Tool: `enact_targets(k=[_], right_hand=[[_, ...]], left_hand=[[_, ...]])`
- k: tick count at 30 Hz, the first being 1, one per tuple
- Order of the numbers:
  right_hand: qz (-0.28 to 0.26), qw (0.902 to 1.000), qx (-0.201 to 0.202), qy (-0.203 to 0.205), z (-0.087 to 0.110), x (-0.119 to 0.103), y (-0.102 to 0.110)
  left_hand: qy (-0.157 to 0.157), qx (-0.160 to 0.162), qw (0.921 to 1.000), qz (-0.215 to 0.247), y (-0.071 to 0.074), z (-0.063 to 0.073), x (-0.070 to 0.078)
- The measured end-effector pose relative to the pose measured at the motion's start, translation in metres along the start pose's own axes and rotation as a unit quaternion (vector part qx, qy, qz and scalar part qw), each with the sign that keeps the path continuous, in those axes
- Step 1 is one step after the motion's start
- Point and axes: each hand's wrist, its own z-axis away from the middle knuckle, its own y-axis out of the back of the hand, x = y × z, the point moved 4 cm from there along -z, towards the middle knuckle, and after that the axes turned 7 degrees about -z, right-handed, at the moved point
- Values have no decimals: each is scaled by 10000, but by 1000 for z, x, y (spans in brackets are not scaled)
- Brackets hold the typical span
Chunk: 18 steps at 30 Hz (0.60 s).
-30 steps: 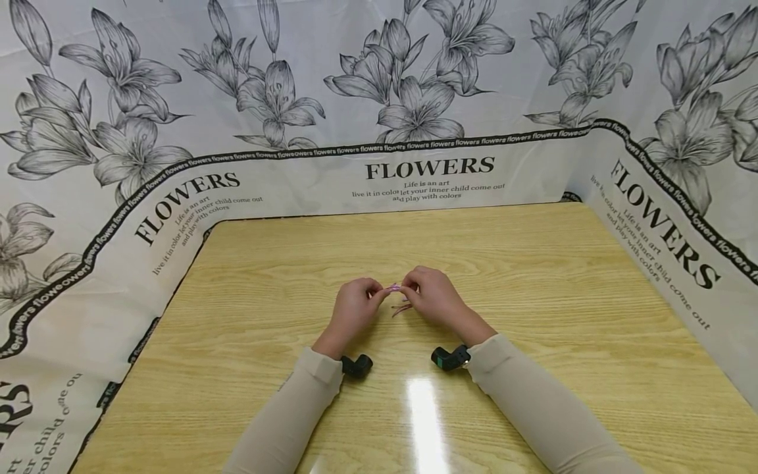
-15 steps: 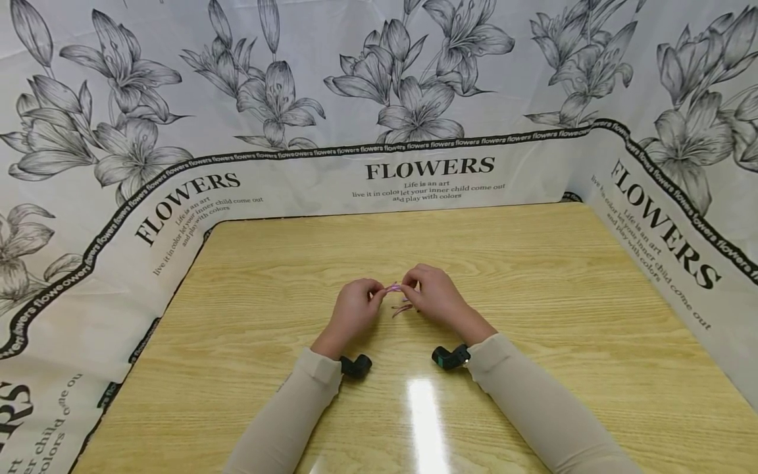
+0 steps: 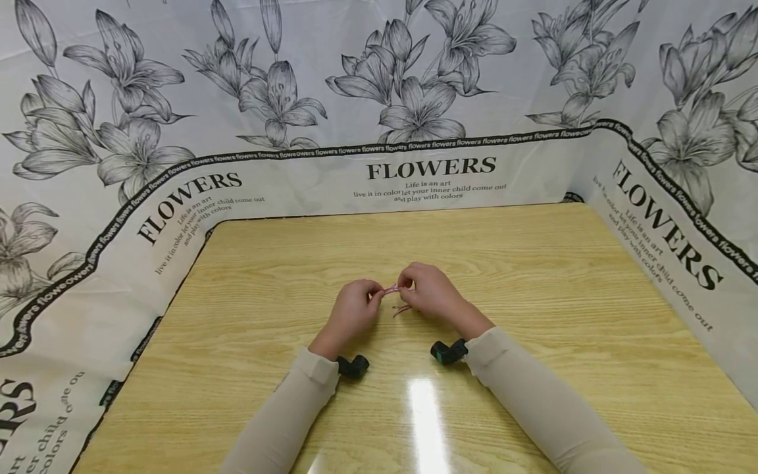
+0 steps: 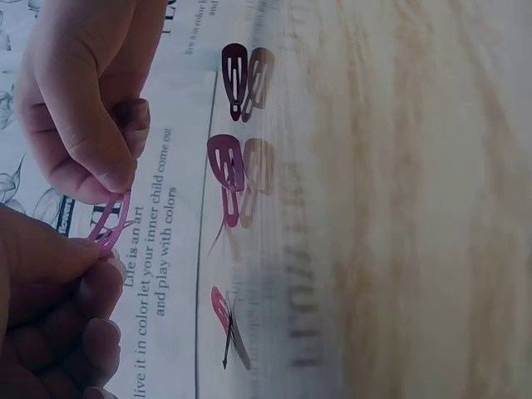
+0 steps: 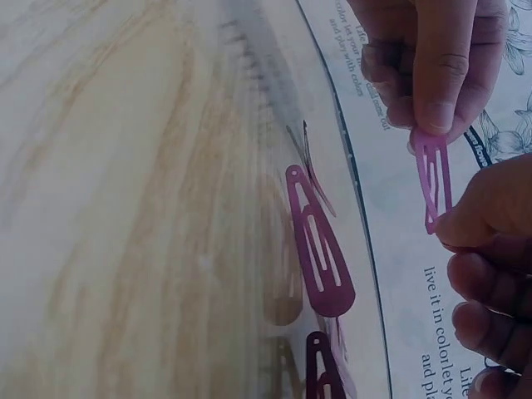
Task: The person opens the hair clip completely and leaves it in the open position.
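"What have the fingers got?"

"Both sets are narrow on one thing, as far as I see from here: the left hand and the right hand each pinch an end of a pink hair clip."

"Where is that clip?"

"Off the bench, spanning the small gap between my two sets of fingertips. On my right wrist feed it shows against the white printed cloth."

"Anything lying below?"

"More clips. I have a magenta clip, with a dark maroon clip near it on the right. To its left lies a reddish clip, mostly edge-on, so I can't tell its full shape."

"And at the wrists?"

"Black cameras, beside beige sleeves."
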Motion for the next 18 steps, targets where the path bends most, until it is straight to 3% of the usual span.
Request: enact_targets(k=[11,18], right_hand=[[345,9969,-461,540,-7,-6,0],[546,9949,-654,532,-11,-4,-5]], left_hand=[[-187,-223,9993,-214,1,4,-1],[-236,-409,9978,-468,-2,5,-4]])
